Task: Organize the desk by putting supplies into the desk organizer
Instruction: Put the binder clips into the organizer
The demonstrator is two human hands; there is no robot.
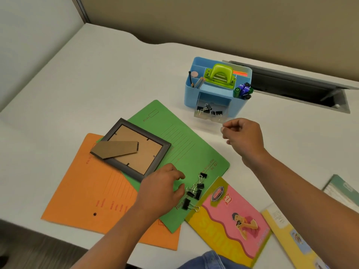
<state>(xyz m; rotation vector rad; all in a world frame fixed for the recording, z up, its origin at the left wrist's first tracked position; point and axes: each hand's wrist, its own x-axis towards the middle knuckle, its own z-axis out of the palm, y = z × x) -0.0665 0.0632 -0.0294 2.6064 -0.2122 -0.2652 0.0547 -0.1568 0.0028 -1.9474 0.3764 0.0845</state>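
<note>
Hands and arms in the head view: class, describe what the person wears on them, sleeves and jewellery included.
The left hand and the right hand are bare: no gloves, rings or watch show. The left forearm and the right forearm are uncovered, with no sleeve in view.

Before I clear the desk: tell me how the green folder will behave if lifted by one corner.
Likely floppy: the green folder looks like thin card lying flat. The picture frame resting on it would probably pin it or slide off. The loose binder clips would likely tumble.
</note>
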